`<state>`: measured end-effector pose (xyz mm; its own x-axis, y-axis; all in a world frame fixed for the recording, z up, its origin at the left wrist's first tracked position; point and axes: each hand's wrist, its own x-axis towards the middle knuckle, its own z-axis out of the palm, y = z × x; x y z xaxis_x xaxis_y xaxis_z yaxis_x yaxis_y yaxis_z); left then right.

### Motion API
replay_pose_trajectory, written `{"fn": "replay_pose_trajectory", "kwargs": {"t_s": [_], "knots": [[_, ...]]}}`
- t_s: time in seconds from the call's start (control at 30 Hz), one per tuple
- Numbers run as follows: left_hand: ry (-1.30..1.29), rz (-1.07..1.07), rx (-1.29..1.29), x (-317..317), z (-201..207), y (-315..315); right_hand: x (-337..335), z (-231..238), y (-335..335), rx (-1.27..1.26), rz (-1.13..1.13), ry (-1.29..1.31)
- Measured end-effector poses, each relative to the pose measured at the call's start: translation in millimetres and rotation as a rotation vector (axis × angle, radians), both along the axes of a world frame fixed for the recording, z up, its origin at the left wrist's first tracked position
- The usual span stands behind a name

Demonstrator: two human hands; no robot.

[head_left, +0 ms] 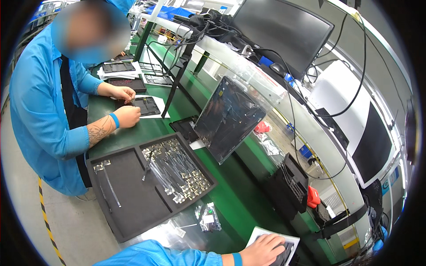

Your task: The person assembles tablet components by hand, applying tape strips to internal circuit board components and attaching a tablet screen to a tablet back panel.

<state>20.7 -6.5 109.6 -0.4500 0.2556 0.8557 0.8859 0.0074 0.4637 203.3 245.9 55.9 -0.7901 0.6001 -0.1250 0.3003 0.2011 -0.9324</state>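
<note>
My left hand (262, 251) reaches in from the lower edge, in a blue sleeve with a blue wristband. It lies over a flat dark panel (290, 246) with a white border at the bottom right. The fingers are slightly bent and apart, their tips on the panel; my thumb is hidden. My right hand is out of view. Left of the panel is a clear plastic bag (208, 217) with small dark parts. Beyond my forearm sits a black foam tray (137, 199), holding many flex cables (177, 170) with small boards on its right side and a few on its left.
Across the green table (239, 195), a co-worker (44, 97) in blue handles a dark panel (146, 106) on white paper. A large dark panel (228, 117) stands upright beyond the tray. Black bins (290, 186), a monitor (284, 31) and hanging cables line the right.
</note>
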Motion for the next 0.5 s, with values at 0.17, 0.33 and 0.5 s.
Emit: {"fn": "replay_pose_trajectory", "kwargs": {"t_s": [0.17, 0.33, 0.5], "knots": [[-0.03, -0.267, 0.035, -8, -5, -9, -150, 62, -77, -0.333, -0.018, 0.166], [0.45, -0.157, -0.278, -5, -15, 24, -298, -30, 6, -0.407, 0.206, 0.159], [0.031, -0.945, -0.478, -7, -237, 206, -365, -105, 57, -0.35, -0.068, 0.031]]}}
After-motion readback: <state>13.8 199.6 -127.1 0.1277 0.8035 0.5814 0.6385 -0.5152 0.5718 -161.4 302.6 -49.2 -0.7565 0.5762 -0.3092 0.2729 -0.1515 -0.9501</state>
